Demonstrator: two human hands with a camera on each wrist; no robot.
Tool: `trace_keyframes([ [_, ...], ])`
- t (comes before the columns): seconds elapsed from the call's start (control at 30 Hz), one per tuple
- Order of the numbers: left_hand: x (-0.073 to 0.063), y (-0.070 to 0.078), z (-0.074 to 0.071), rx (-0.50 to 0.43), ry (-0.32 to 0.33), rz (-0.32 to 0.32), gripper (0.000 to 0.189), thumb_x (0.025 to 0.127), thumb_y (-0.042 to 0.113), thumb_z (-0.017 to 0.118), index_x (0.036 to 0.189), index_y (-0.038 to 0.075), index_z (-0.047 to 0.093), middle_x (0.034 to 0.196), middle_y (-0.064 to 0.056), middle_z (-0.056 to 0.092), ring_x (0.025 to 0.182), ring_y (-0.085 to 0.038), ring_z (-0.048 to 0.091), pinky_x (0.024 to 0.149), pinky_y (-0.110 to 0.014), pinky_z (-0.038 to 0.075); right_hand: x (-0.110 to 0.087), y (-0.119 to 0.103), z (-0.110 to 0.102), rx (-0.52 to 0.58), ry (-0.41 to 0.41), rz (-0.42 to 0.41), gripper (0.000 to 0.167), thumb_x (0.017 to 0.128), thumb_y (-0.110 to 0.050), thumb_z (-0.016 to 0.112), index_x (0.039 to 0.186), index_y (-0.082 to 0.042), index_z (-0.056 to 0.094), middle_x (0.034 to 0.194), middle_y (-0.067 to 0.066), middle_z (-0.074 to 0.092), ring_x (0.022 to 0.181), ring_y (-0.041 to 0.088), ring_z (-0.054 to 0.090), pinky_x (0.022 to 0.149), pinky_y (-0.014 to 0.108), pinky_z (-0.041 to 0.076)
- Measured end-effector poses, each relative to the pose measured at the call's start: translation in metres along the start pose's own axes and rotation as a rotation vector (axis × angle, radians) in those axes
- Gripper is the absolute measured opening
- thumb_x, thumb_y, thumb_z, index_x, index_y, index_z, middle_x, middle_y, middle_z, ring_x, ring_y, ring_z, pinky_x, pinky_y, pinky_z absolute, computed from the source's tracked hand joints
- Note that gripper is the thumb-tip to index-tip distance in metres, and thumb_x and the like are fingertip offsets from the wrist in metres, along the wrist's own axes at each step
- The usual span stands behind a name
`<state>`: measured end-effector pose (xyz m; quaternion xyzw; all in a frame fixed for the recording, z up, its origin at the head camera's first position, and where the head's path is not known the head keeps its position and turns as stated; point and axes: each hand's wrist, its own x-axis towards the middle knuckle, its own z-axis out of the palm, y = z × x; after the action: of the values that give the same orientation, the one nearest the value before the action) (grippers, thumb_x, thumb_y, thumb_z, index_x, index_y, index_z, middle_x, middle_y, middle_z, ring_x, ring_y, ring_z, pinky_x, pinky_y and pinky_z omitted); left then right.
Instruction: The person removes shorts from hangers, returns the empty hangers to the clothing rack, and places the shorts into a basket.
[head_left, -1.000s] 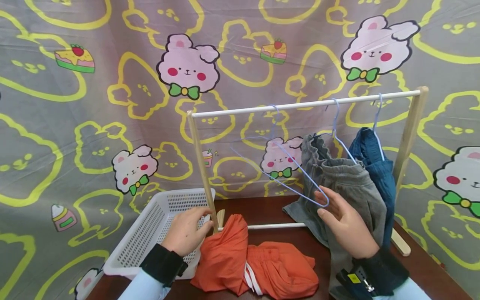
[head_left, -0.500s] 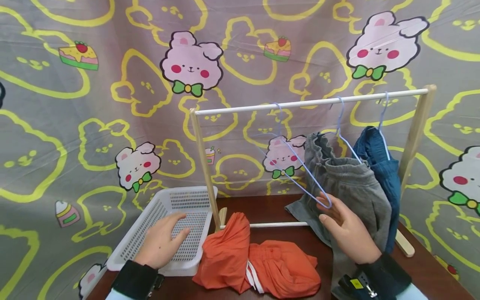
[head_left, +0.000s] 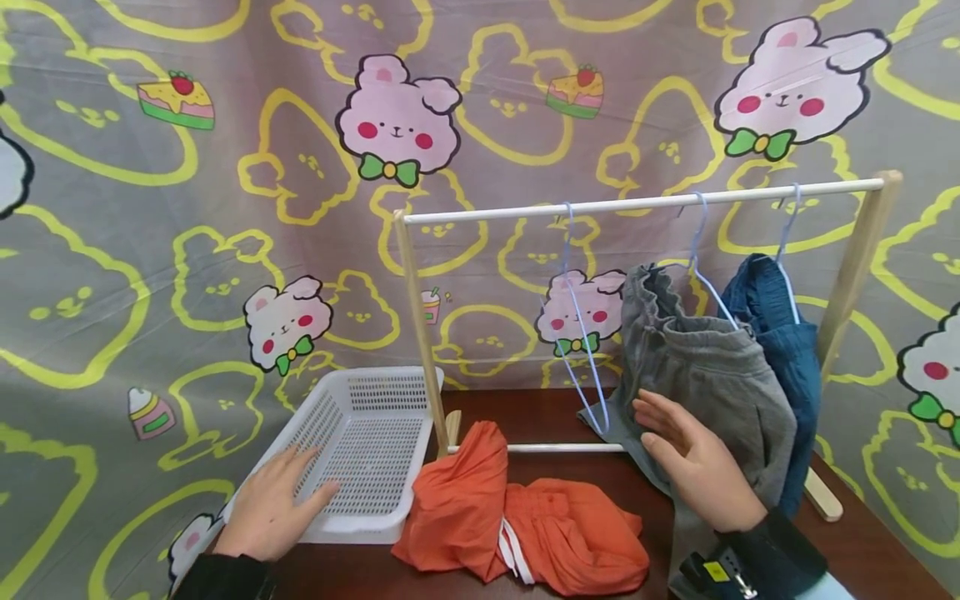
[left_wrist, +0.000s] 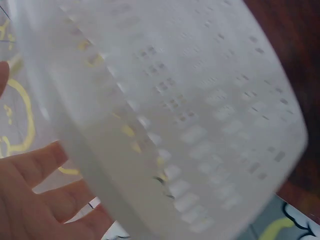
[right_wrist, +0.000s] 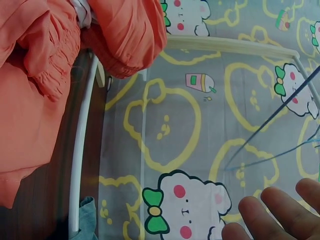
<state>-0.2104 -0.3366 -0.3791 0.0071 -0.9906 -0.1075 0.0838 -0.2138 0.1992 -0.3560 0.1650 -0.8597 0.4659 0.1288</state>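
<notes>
Two hands hold nothing: the left hand [head_left: 273, 504] spreads by the basket [head_left: 375, 467], the right hand [head_left: 693, 458] beside the grey trousers [head_left: 712, 392]. The orange garment [head_left: 566, 533] lies on the table [head_left: 525, 417], so this looks like a pause before hanging it; the next move probably calls for gathering it up. The right wrist view, unlike the left, shows this garment and the bare hanger [head_left: 588, 350].
</notes>
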Motion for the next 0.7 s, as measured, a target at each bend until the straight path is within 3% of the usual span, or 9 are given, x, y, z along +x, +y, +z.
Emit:
trace_keyframes([
  [0.13, 0.003, -0.019, 0.003, 0.011, -0.050, -0.046, 0.101, 0.089, 0.077, 0.051, 0.146, -0.006, 0.046, 0.149, -0.042, 0.031, 0.136, -0.060, 0.027, 0.104, -0.077, 0.020, -0.001, -0.001, 0.001, -0.013, -0.022, 0.001, 0.058, 0.107, -0.030, 0.053, 0.156, -0.005, 0.033, 0.150, 0.020, 0.046, 0.135, 0.038, 0.047, 0.103, 0.058, 0.042],
  [0.3, 0.007, -0.036, 0.009, -0.006, -0.066, -0.056, 0.109, 0.087, 0.083, 0.045, 0.146, -0.008, 0.042, 0.150, -0.044, 0.024, 0.138, -0.062, 0.021, 0.103, -0.079, 0.017, -0.002, -0.001, 0.005, -0.035, -0.038, 0.029, 0.059, 0.106, -0.037, 0.054, 0.155, -0.007, 0.036, 0.148, 0.018, 0.049, 0.135, 0.036, 0.048, 0.103, 0.058, 0.042],
  [0.53, 0.009, -0.041, 0.018, -0.002, -0.094, -0.105, 0.116, 0.082, 0.087, 0.047, 0.146, -0.009, 0.042, 0.150, -0.047, 0.019, 0.139, -0.064, 0.013, 0.106, -0.078, 0.012, -0.002, 0.002, 0.013, -0.040, -0.101, 0.071, 0.060, 0.105, -0.034, 0.058, 0.155, -0.008, 0.037, 0.148, 0.019, 0.050, 0.136, 0.038, 0.047, 0.103, 0.059, 0.042],
  [0.7, 0.006, -0.039, 0.019, -0.010, -0.079, -0.111, 0.118, 0.079, 0.089, 0.048, 0.148, -0.007, 0.041, 0.150, -0.049, 0.013, 0.138, -0.067, 0.005, 0.105, -0.079, 0.008, -0.004, 0.006, 0.019, -0.058, -0.149, 0.071, 0.059, 0.103, -0.035, 0.061, 0.152, -0.008, 0.042, 0.146, 0.017, 0.052, 0.134, 0.036, 0.050, 0.100, 0.055, 0.047],
])
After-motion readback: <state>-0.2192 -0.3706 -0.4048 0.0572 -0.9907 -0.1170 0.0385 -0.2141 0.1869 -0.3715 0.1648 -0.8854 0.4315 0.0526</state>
